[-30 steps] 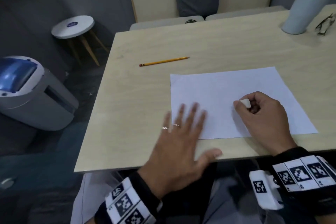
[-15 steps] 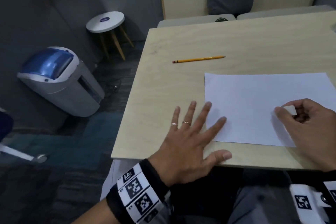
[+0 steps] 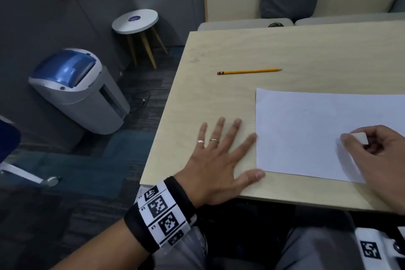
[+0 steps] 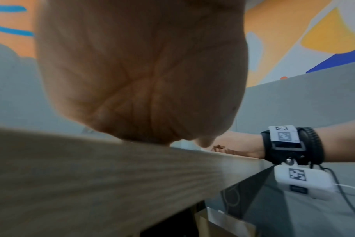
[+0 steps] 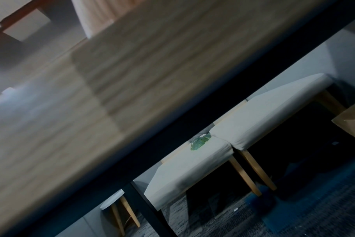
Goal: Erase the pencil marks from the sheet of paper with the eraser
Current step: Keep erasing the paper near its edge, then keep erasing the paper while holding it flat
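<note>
Our left hand (image 3: 221, 160), fingers spread flat, has slid off the sheet of paper (image 3: 306, 129) onto the table (image 3: 241, 50); our right hand (image 3: 381, 160) pinches the eraser (image 3: 361, 138) on the sheet's near right; few marks seem left

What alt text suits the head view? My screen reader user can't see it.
A right hand pinches a white eraser on a sheet of paper on a wooden table. The left hand lies flat beside the sheet; a pencil lies beyond.

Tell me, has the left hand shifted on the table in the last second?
Yes. The left hand slid left off the sheet of paper; earlier its fingers lay on the sheet's corner, now only fingertips touch its left edge.
</note>
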`<action>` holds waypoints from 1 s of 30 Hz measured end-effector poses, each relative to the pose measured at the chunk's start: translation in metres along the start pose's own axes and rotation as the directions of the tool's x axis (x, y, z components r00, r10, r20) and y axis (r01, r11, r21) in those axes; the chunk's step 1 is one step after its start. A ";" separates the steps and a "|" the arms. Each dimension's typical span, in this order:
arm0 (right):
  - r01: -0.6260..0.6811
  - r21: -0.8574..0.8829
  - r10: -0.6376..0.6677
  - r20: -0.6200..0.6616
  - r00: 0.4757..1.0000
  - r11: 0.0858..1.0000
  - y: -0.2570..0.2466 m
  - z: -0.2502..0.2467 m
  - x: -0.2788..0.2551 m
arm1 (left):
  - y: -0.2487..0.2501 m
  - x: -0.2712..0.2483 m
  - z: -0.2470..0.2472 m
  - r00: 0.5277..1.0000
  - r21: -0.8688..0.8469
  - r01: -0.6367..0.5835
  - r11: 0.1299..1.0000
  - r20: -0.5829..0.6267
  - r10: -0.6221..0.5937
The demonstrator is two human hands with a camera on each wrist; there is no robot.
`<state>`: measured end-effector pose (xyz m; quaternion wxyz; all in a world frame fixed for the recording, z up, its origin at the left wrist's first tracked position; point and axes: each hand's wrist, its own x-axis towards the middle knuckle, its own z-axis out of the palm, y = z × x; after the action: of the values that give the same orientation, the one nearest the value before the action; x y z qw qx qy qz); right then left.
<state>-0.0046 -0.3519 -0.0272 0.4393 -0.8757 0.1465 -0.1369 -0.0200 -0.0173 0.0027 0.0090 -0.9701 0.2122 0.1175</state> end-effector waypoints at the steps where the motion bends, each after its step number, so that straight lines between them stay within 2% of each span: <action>1: 0.002 -0.004 -0.002 0.002 1.000 1.000 -0.005 0.000 -0.001 | -0.004 0.002 0.000 0.996 0.011 0.085 0.996 0.000 -0.085; 3: 0.009 -0.006 -0.009 0.006 1.000 1.000 -0.012 0.000 -0.003 | -0.008 0.003 -0.004 0.984 0.000 0.175 0.985 -0.012 -0.175; 5: 0.010 -0.009 -0.009 0.013 1.000 1.000 -0.014 0.001 -0.004 | -0.006 0.001 -0.008 0.994 -0.052 0.109 0.993 -0.020 -0.111; 7: 0.010 -0.019 -0.010 0.014 1.000 1.000 -0.013 0.001 -0.003 | -0.001 -0.002 -0.008 0.999 -0.028 0.041 0.999 -0.022 -0.041; 11: 0.029 -0.005 -0.029 0.007 1.000 1.000 -0.010 -0.001 -0.002 | 0.009 0.000 -0.005 0.990 -0.031 0.132 0.991 -0.041 -0.133; 13: 0.039 0.032 -0.039 0.006 0.999 0.999 -0.010 -0.002 -0.002 | 0.020 0.001 -0.003 0.993 -0.084 0.067 0.994 -0.090 -0.075; 15: 0.040 0.093 -0.040 -0.001 0.999 0.995 -0.011 -0.003 -0.002 | 0.032 0.002 0.000 0.988 -0.135 -0.081 0.988 -0.144 0.061; 18: 0.042 0.190 -0.037 -0.030 0.999 0.981 -0.012 -0.004 0.000 | 0.052 0.004 0.010 0.952 -0.124 -0.265 0.956 -0.193 0.238; 24: -0.005 0.381 0.039 -0.082 0.996 0.925 -0.012 -0.009 -0.002 | 0.059 0.006 0.021 0.947 -0.091 -0.271 0.958 -0.205 0.248; 30: 0.031 0.432 -0.007 -0.057 0.998 0.901 -0.019 -0.006 -0.005 | 0.062 0.007 0.021 0.954 -0.118 -0.247 0.962 -0.203 0.221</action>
<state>-0.0085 -0.3439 -0.0088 0.6171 -0.7538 0.1157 -0.1939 -0.0441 -0.0750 -0.0173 -0.0942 -0.9429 0.3168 0.0407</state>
